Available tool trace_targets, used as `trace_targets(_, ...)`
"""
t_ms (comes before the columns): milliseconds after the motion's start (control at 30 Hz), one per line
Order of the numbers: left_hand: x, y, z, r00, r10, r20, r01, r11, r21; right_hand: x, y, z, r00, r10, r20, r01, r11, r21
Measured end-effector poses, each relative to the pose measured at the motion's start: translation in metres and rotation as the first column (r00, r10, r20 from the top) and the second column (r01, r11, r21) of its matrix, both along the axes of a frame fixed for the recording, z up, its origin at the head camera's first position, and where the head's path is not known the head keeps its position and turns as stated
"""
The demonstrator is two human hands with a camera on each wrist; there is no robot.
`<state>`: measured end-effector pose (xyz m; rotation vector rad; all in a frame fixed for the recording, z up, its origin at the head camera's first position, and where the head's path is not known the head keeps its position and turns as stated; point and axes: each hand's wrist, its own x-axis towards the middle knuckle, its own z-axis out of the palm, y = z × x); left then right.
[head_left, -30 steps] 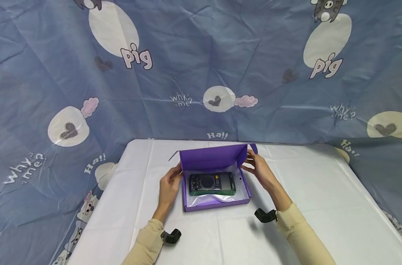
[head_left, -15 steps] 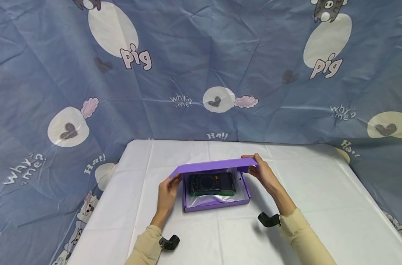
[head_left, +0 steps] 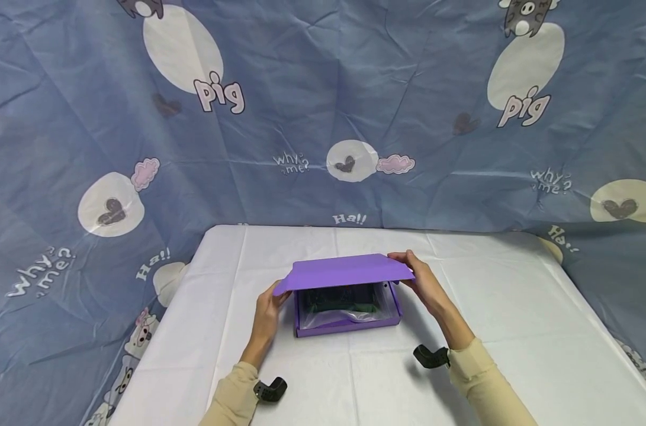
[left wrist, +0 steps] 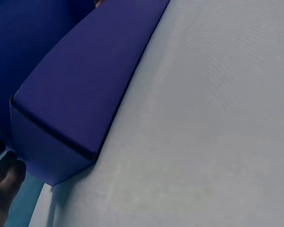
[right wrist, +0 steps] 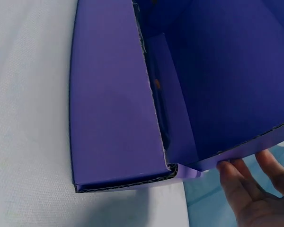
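Two hands (head_left: 266, 316) (head_left: 424, 281) hold corrugated lid (head_left: 346, 272); liner (head_left: 354, 317) perhaps plastic.

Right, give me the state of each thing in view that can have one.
Purple box: partly open, gap at the front.
Lid: tilted over the box, not shut.
Dark device: inside the box, partly hidden; on or off cannot be told.
Clear plastic: crumpled, inside the box.
Left hand: at the lid's left end; exact grip unclear.
Right hand: touching the lid's right end.
White cloth: spread out, lightly creased.
Blue curtain: hanging, wrinkled.
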<state>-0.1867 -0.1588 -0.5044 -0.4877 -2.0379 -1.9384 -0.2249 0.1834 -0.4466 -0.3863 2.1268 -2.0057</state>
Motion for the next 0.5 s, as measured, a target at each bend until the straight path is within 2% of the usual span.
trace_targets(167, 0.0, 0.001, 0.014, 0.995, 0.006, 0.095, -0.006, 1.0, -0.009, -0.004, -0.003, 0.0, 0.999, -0.03, 0.017, 0.029, 0.998, 0.056)
trace_targets(300, 0.0, 0.002, 0.023, 0.977, 0.049, 0.207, -0.035, 0.997, -0.069, -0.009, -0.003, -0.009, 0.997, -0.075, 0.007, 0.073, 0.988, 0.134)
trace_targets(367, -0.002, 0.001, 0.024, 0.965, 0.039, 0.26, -0.016, 0.996, -0.089, -0.011, -0.003, -0.012, 0.995, -0.102, -0.003, 0.101, 0.982, 0.159)
trace_targets(500, -0.009, -0.003, 0.025, 0.948, -0.047, 0.314, 0.068, 0.996, -0.054, -0.014, -0.003, -0.016, 0.992, -0.121, -0.033, 0.125, 0.976, 0.176)
